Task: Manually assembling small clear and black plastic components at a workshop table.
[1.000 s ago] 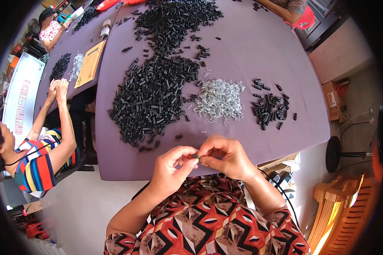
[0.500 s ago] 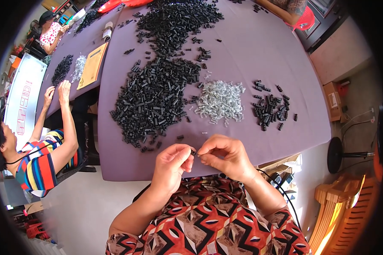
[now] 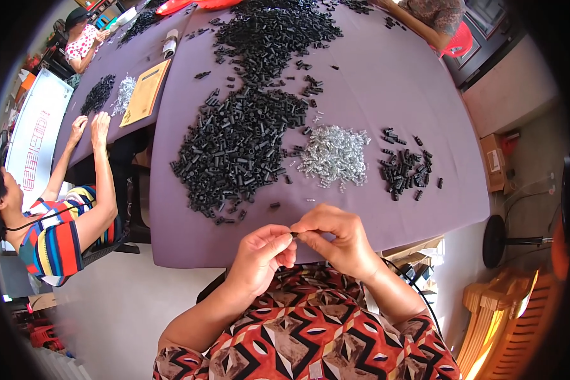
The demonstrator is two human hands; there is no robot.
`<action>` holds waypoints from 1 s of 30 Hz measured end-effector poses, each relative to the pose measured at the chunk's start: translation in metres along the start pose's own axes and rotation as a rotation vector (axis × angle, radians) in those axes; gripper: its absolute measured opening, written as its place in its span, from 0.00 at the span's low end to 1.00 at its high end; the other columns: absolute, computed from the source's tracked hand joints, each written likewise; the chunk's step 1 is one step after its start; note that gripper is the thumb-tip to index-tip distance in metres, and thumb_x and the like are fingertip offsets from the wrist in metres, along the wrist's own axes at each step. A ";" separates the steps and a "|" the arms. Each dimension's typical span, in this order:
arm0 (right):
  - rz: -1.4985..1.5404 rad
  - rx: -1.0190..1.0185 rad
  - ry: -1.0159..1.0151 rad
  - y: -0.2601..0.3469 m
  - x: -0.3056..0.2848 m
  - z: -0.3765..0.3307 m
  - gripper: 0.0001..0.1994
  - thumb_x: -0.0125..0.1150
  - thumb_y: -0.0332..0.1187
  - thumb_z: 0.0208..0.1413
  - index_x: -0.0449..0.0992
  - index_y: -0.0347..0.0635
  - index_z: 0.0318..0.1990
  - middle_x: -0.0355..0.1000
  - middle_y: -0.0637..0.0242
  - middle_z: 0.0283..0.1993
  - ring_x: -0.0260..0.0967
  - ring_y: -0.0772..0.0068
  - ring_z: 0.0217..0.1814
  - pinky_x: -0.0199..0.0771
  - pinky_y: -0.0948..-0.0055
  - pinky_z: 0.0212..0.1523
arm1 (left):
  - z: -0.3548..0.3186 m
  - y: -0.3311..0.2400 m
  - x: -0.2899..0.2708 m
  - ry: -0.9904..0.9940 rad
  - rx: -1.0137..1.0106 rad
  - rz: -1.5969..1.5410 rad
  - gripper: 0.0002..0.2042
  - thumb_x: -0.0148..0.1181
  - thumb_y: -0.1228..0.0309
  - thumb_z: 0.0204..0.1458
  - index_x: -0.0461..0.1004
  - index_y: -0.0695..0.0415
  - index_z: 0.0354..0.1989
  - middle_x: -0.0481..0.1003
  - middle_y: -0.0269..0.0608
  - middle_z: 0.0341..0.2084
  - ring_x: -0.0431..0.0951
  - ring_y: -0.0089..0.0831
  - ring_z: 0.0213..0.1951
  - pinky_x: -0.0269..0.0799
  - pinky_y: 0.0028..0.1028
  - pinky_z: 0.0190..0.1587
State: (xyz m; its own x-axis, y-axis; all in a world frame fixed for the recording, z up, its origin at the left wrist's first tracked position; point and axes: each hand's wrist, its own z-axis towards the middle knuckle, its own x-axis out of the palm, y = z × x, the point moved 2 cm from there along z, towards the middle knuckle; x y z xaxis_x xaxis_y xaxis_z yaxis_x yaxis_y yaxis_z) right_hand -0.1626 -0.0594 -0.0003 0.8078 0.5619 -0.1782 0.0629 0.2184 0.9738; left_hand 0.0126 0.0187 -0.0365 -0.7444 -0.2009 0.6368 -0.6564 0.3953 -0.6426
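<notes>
Just over the table's near edge, my left hand point(image 3: 259, 258) pinches a small black tube point(image 3: 294, 234) between thumb and fingers. My right hand point(image 3: 339, 239) meets it from the right, thumb and index fingertips closed at the tube's end. Whatever those right fingertips grip is too small and covered to make out. Beyond my left hand spreads a large heap of black tubes point(image 3: 237, 152). Past my right hand lies a pile of small silvery coil springs point(image 3: 335, 155), and farther right a smaller group of black pieces point(image 3: 404, 170). A single spring point(image 3: 311, 200) rests on the cloth.
A purple-grey cloth covers the table point(image 3: 418, 218). At the left, a person in a striped shirt point(image 3: 60, 234) handles pieces near a yellow-brown folder point(image 3: 145, 92). Other people sit at the far left and far right. A black fan point(image 3: 495, 240) stands right of the table.
My right hand has moved slightly left, so its fingertips now meet the tube in my left hand. Earlier a small gap lay between them. The view has shifted a little.
</notes>
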 end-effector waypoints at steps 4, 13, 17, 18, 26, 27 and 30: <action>-0.022 -0.075 -0.025 0.007 0.014 -0.005 0.09 0.68 0.22 0.59 0.81 0.33 0.47 0.75 0.60 0.46 0.76 0.70 0.45 0.79 0.72 0.45 | -0.005 0.002 -0.001 0.050 -0.050 -0.215 0.08 0.59 0.69 0.65 0.78 0.59 0.46 0.80 0.37 0.33 0.78 0.25 0.30 0.74 0.25 0.34; 0.121 0.152 0.122 -0.001 0.014 0.004 0.04 0.69 0.22 0.59 0.81 0.35 0.40 0.73 0.67 0.39 0.74 0.75 0.41 0.76 0.76 0.41 | -0.023 -0.021 -0.008 0.042 0.123 0.419 0.11 0.59 0.70 0.67 0.77 0.66 0.49 0.81 0.39 0.37 0.82 0.24 0.39 0.79 0.26 0.43; 0.161 0.114 0.091 -0.002 0.021 0.007 0.05 0.70 0.23 0.58 0.82 0.35 0.41 0.75 0.67 0.40 0.74 0.76 0.40 0.74 0.75 0.40 | -0.020 -0.030 -0.014 0.078 0.140 0.497 0.10 0.63 0.74 0.63 0.77 0.67 0.48 0.82 0.40 0.36 0.82 0.24 0.37 0.79 0.24 0.41; 0.161 0.115 0.092 -0.002 0.024 0.009 0.05 0.70 0.23 0.58 0.82 0.35 0.41 0.75 0.67 0.40 0.74 0.76 0.40 0.74 0.75 0.40 | -0.019 -0.033 -0.014 0.086 0.149 0.516 0.09 0.64 0.76 0.62 0.78 0.67 0.48 0.82 0.40 0.36 0.82 0.24 0.36 0.80 0.24 0.41; -0.418 -0.154 -0.034 0.002 0.019 0.036 0.10 0.65 0.24 0.56 0.80 0.34 0.45 0.76 0.57 0.42 0.77 0.52 0.40 0.79 0.62 0.41 | -0.013 -0.026 -0.031 -0.031 0.282 0.420 0.09 0.63 0.76 0.62 0.76 0.66 0.48 0.81 0.38 0.35 0.81 0.24 0.33 0.79 0.24 0.39; -0.601 -0.231 -0.031 -0.002 0.021 0.041 0.12 0.67 0.25 0.52 0.80 0.37 0.45 0.75 0.59 0.43 0.76 0.51 0.43 0.79 0.60 0.39 | -0.014 -0.027 -0.029 -0.030 0.280 0.422 0.09 0.63 0.76 0.62 0.76 0.66 0.48 0.81 0.38 0.35 0.81 0.24 0.33 0.79 0.24 0.39; -0.817 -0.254 0.070 -0.025 0.028 0.048 0.11 0.68 0.26 0.50 0.79 0.38 0.42 0.74 0.60 0.44 0.75 0.54 0.46 0.79 0.59 0.38 | -0.011 -0.025 -0.025 -0.072 0.303 0.494 0.07 0.60 0.77 0.63 0.76 0.66 0.47 0.82 0.43 0.37 0.81 0.25 0.34 0.80 0.26 0.41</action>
State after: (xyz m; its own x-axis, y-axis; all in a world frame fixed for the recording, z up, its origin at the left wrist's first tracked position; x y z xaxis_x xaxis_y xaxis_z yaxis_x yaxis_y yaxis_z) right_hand -0.1133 -0.0871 -0.0226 0.5278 0.1968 -0.8263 0.4691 0.7435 0.4767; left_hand 0.0493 0.0239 -0.0311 -0.9706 -0.1231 0.2067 -0.2271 0.1855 -0.9560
